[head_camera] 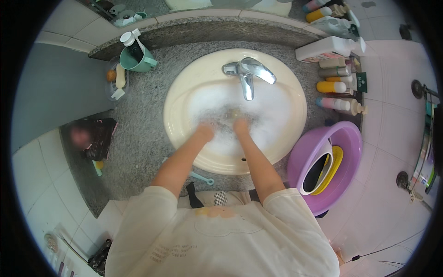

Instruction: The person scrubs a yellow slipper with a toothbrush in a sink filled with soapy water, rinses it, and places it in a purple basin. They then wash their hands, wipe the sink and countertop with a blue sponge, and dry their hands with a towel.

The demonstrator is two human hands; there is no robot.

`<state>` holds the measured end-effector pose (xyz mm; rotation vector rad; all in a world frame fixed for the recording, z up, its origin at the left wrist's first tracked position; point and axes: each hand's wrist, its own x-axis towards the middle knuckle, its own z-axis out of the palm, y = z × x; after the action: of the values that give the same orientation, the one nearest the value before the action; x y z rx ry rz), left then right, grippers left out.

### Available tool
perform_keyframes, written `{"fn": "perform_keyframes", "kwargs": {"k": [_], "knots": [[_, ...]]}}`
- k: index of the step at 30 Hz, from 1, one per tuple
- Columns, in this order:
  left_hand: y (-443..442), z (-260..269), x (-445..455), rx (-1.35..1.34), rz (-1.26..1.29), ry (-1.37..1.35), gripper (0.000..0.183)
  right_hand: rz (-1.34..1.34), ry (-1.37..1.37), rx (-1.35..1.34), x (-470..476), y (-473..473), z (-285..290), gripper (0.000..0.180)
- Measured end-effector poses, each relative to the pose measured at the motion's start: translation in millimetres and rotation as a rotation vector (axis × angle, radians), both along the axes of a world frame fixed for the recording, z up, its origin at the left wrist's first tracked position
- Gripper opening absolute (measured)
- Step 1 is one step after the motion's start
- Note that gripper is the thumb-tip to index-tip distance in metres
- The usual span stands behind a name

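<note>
A cream oval washbasin (pixel 176 138) before me holds water covered with white suds (pixel 268 119). My left hand (pixel 206 130) is sunk in the foam left of the middle, its fingers hidden. Close by on the right, my right hand (pixel 241 124) also dips under the surface. Between and just beyond them a small yellowish patch (pixel 235 113) shows through the blurred water; I cannot tell what it is or whether either hand grips it. The chrome faucet (pixel 247 83) stands at the basin's back, its spout over the suds.
A light-blue handle (pixel 202 177) lies at the counter's front. To the right, a purple plastic basin (pixel 349 166) holds a white-and-black item and a yellow one. Several bottles (pixel 330 86) line the right wall. A green mug (pixel 133 64) and a soap tray (pixel 112 95) sit back left.
</note>
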<state>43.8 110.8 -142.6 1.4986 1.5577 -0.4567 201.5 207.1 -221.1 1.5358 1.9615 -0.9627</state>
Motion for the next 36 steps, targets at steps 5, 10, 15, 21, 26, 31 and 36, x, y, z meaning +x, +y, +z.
{"fn": "perform_keyframes", "kwargs": {"k": [5,10,15,21,26,31,36], "knots": [[-12,26,-17,0.222,0.284,-0.094,0.052,-0.336,0.638,0.364,15,-24,81,0.085],[-37,69,-26,0.421,0.442,-0.107,0.064,-0.229,0.607,0.558,28,-39,149,0.091],[-74,36,-17,0.699,0.467,-0.094,0.067,-0.141,0.608,0.712,28,-41,219,0.094],[-84,56,-13,0.536,0.257,0.047,0.032,0.089,0.608,0.930,24,-49,309,0.095],[-93,49,-6,0.535,0.144,0.248,0.032,0.241,0.633,1.133,28,-59,377,0.087],[-89,50,0,0.411,-0.004,0.297,0.035,0.333,0.707,1.386,37,-57,427,0.082],[-90,56,1,0.374,0.014,0.275,0.037,0.390,0.759,1.528,47,-51,457,0.078]]}}
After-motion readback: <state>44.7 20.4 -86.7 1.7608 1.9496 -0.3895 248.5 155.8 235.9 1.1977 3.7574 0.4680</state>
